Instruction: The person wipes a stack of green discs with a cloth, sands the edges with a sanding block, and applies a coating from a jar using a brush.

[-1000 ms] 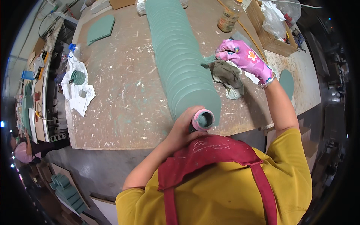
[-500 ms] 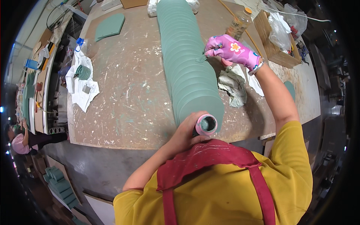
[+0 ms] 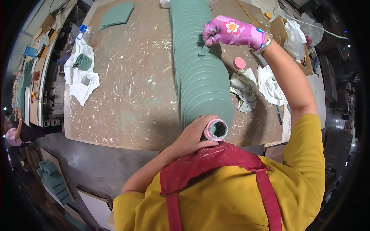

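Note:
A long overlapping row of green rounded panels [image 3: 206, 82] runs away from me down the middle of the table. Bare, my left hand [image 3: 190, 135] is wrapped round a pink-rimmed jar [image 3: 209, 133] with green paint inside, at the near end of the row. My right hand [image 3: 233, 31], in a pink flowered glove, is closed round a small flat tool [image 3: 203, 51] with a green-coated tip. That tip lies over the right part of the row, appearing to touch a panel; the handle is hidden in my fist.
Right of the row lie a pink lid [image 3: 239, 62], a stained rag [image 3: 243, 90] and a white cloth [image 3: 271, 84]. A bottle [image 3: 263, 20] and cardboard box [image 3: 280, 29] stand behind. At left are a loose green panel [image 3: 116, 15] and white paper [image 3: 85, 90]. Another person [image 3: 27, 131] is far left.
My right hand has moved left and away from me, bringing the tool's tip further in over the panels. The jar's mouth has tilted slightly; my left hand keeps its hold. The view has shifted a little.

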The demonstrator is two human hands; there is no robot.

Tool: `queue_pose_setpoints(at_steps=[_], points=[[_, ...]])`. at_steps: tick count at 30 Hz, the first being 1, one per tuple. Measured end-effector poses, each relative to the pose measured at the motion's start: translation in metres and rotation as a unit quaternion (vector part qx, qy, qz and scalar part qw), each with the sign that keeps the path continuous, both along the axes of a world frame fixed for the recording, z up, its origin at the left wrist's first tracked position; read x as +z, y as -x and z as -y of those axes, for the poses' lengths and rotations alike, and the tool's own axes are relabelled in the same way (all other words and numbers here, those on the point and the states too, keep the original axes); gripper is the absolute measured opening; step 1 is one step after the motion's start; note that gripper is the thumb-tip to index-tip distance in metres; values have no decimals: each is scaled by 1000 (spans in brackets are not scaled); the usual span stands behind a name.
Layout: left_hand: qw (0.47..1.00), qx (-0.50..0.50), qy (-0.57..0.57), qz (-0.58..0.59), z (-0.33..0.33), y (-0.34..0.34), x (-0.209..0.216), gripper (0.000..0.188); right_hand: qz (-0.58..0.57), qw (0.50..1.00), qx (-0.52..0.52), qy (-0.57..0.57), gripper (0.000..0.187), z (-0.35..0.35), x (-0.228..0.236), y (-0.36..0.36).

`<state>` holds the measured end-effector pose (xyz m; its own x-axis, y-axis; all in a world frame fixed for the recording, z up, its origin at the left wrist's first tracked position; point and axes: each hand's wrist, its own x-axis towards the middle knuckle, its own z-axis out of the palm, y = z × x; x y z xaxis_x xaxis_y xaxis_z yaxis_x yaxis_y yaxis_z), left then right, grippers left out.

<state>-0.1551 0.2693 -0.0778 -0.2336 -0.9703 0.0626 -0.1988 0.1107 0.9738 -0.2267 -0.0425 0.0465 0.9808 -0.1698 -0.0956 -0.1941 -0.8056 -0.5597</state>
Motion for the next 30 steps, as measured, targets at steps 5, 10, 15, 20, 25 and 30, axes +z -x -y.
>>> queue_pose_setpoints(at_steps=[5,10,15,20,25,30], points=[[1000,4,-3,-7,-1,0,0,75,-91,994,19,51,13,-17,7,-21],[1000,6,8,-8,0,-1,0,75,-34,998,22,44,12,-16,12,-34],[1000,7,27,1,-1,-2,1,76,-100,987,56,112,13,-30,10,-51],[999,12,41,2,1,-1,-1,75,-102,987,95,78,11,-38,9,-60],[999,10,44,1,1,-1,-2,75,-138,972,128,140,16,-50,2,-74],[999,8,47,1,1,-1,0,75,-103,972,150,149,15,-53,-3,-77]])
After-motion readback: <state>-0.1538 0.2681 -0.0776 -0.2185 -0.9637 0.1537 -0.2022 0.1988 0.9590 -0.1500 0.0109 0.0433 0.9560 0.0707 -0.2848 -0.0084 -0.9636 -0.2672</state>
